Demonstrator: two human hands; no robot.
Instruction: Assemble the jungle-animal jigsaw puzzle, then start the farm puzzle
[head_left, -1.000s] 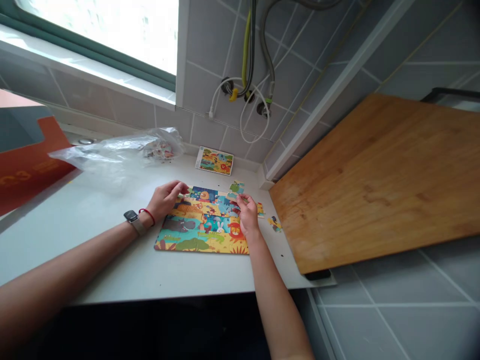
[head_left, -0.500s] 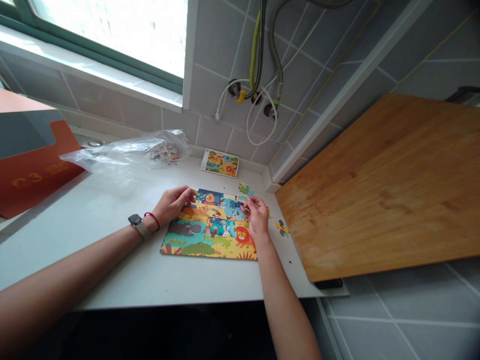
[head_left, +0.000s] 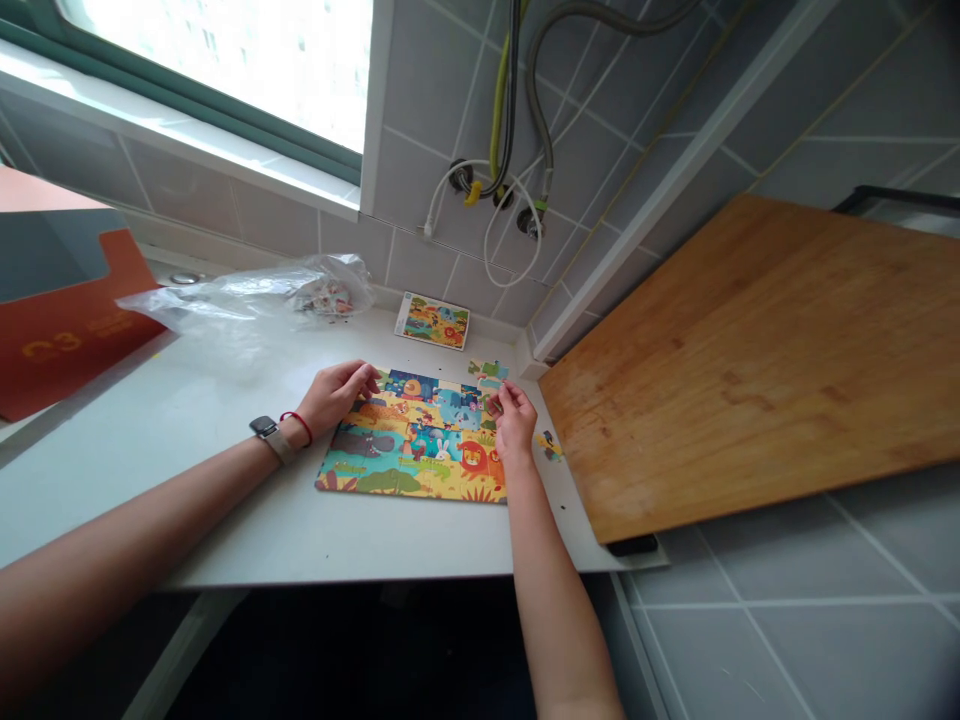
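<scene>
A jigsaw puzzle (head_left: 375,485) with cartoon animals, among them a hippo, a rabbit and a lion, lies mostly assembled on the white countertop (head_left: 247,530). At its upper left edge rests my left hand (head_left: 337,392), fingers loosely bent and apart, holding nothing visible. My right hand (head_left: 514,418) is over the upper right edge, thumb and fingers pinched on a puzzle piece that they largely hide. Just beyond those fingertips lie loose puzzle pieces (head_left: 491,369). Another loose piece (head_left: 550,447), yellow and dark, lies right of my right hand.
A small picture card (head_left: 433,321) of the puzzle leans against the tiled wall. A clear plastic bag (head_left: 255,295) with pieces inside lies back left, beside an orange box (head_left: 75,330). A wooden board (head_left: 750,370) stands at the right. Hoses and a white cable (head_left: 487,240) hang above.
The whole view has shifted slightly. My right hand has moved a little off the puzzle's right side, uncovering more of the orange animal there. My left hand stays at the upper left edge.
</scene>
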